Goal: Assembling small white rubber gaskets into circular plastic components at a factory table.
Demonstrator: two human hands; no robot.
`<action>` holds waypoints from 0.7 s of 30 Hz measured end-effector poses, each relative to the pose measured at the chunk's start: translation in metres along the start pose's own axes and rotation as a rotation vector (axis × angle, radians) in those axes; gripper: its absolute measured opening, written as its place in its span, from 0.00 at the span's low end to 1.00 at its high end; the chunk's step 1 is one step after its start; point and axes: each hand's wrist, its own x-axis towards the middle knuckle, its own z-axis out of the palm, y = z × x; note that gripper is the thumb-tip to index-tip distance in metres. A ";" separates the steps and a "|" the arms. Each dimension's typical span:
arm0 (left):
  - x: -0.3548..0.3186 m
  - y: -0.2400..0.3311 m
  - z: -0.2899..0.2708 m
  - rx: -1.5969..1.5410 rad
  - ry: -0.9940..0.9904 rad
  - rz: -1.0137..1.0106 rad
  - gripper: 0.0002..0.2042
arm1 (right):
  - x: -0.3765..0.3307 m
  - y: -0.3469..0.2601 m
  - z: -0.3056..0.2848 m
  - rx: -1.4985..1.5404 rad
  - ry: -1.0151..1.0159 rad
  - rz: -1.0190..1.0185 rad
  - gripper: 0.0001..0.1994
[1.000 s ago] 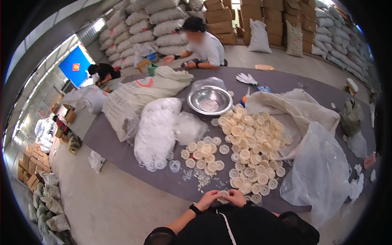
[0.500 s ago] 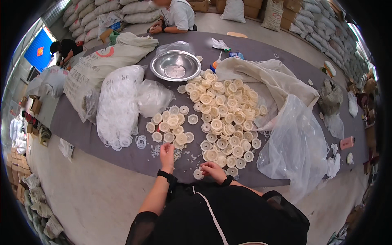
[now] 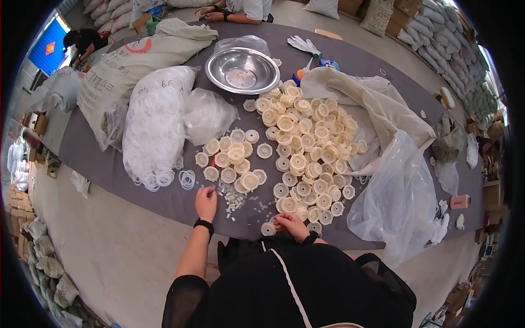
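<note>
My left hand (image 3: 205,203) is at the left edge of a scatter of tiny white parts and small clear rings (image 3: 235,199). Its fingers are bent together, and whatever they may hold is too small to see. Just beyond it lies a small heap of round cream plastic caps (image 3: 236,153) with scalloped rims. My right hand (image 3: 291,225), fingers closed in a pinch, is beside a lone cap (image 3: 268,229) near the table's front edge. I cannot make out anything between those fingers. A much larger heap of the same caps (image 3: 314,153) spreads beyond the right hand.
Beyond the heaps stands a steel basin (image 3: 243,71). A clear bag of white rings (image 3: 156,126) and a woven sack (image 3: 104,87) fill the left. Cloth (image 3: 372,98) and plastic sheeting (image 3: 388,202) lie at right. Across the table (image 3: 158,205) sits another person (image 3: 249,10).
My left hand has shifted left, off the tiny parts, which now show more fully. My right hand stays beside the lone cap. The whole view has shifted slightly.
</note>
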 end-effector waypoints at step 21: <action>-0.059 0.122 0.037 -0.486 -0.741 0.078 0.24 | 0.005 -0.011 0.002 -0.016 -0.038 0.021 0.12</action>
